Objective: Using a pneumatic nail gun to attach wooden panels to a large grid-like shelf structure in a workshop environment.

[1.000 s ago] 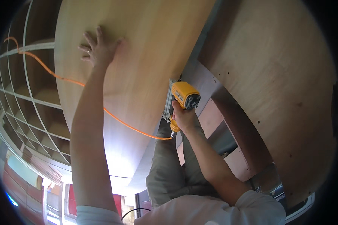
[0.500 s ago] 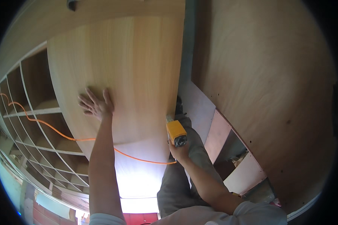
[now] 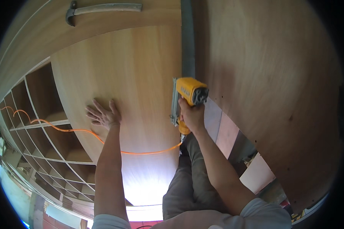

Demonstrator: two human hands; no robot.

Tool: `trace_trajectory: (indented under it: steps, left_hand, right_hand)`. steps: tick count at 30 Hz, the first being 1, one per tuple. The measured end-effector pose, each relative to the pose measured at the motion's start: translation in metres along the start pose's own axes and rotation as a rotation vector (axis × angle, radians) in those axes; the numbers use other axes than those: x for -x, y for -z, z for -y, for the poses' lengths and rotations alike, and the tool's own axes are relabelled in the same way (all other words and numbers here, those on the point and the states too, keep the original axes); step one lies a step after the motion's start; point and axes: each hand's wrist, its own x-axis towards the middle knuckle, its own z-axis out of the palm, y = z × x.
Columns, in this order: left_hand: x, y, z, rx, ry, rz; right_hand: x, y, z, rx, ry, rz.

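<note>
My left hand (image 3: 105,115) lies flat with fingers spread on a large light-brown wood panel (image 3: 141,68). In my right hand (image 3: 193,115) is a yellow pneumatic nail gun (image 3: 189,88), its handle wrapped by my fingers. The gun's silver magazine reaches over the panel's right edge, though contact there cannot be made out. An orange air hose (image 3: 151,153) runs from the gun's handle leftward across the panel and passes beneath my left forearm.
A claw hammer (image 3: 107,7) with a wooden handle lies on the board at the far end. Open wooden compartments (image 3: 49,91) line the left side. A large brown board (image 3: 271,68) rises on the right, with pinkish panels (image 3: 226,133) by its lower edge.
My right hand has carried the nail gun farther away from me, up along the panel's right edge. My left hand stays flat on the panel. More of the hammer shows.
</note>
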Motion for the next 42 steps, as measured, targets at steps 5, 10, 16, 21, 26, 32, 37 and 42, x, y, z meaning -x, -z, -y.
trace_trajectory:
  steps: [5,10,16,21,26,32,37,42]
  left_hand:
    - [-0.001,-0.001,0.003,0.006,-0.020,-0.048]
    - [0.002,0.005,-0.004,-0.019,0.004,0.058]
    - [0.006,0.008,-0.008,-0.028,0.004,0.056]
    - [0.000,0.003,0.007,-0.092,-0.006,0.044]
    - [0.000,-0.009,0.003,-0.050,-0.057,-0.060]
    - [-0.001,-0.010,0.010,-0.003,-0.097,-0.102]
    - [0.000,-0.007,0.010,-0.027,-0.106,-0.126]
    - [0.001,-0.004,0.006,-0.021,-0.078,-0.112]
  right_hand:
    - [-0.030,-0.009,0.025,0.063,0.030,0.053]
    - [-0.035,-0.014,0.029,0.197,0.074,-0.027]
    - [-0.037,-0.020,0.036,0.400,0.327,-0.099]
    - [-0.053,-0.016,0.080,0.151,0.153,-0.022]
    - [-0.105,-0.029,0.127,0.067,0.125,0.002]
    - [-0.124,-0.040,0.137,0.077,0.133,0.040]
    - [-0.129,-0.049,0.142,0.141,0.124,0.029]
    - [-0.135,-0.055,0.138,0.270,0.126,-0.025]
